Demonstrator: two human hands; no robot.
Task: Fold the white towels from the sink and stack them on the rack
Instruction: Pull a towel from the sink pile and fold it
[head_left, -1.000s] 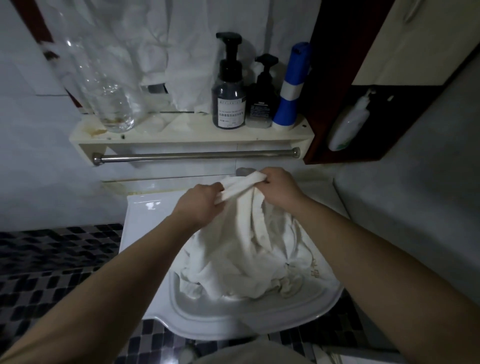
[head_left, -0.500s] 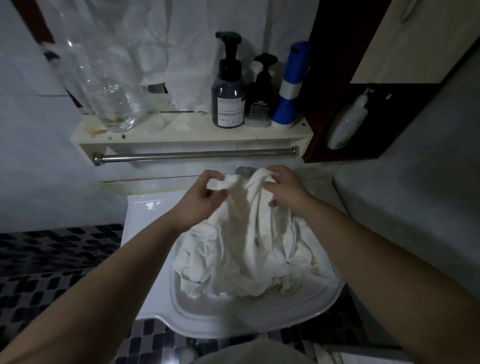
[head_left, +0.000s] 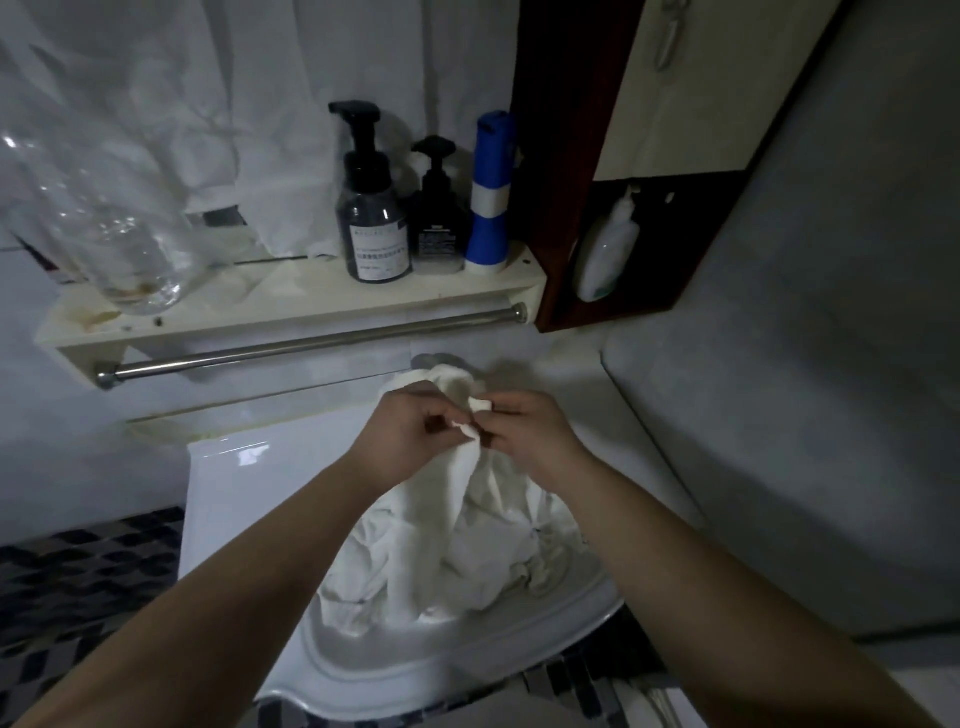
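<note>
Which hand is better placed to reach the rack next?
Probably the left hand: both it and the right hand pinch the towel, but bottles crowd the rack on the right.

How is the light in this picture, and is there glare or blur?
Head view: dim, bluish light overall; a small glare patch on the sink rim; highlights on the clear bottle; the towel bar slants across the frame; the white towel shows soft, grainy detail.
</note>
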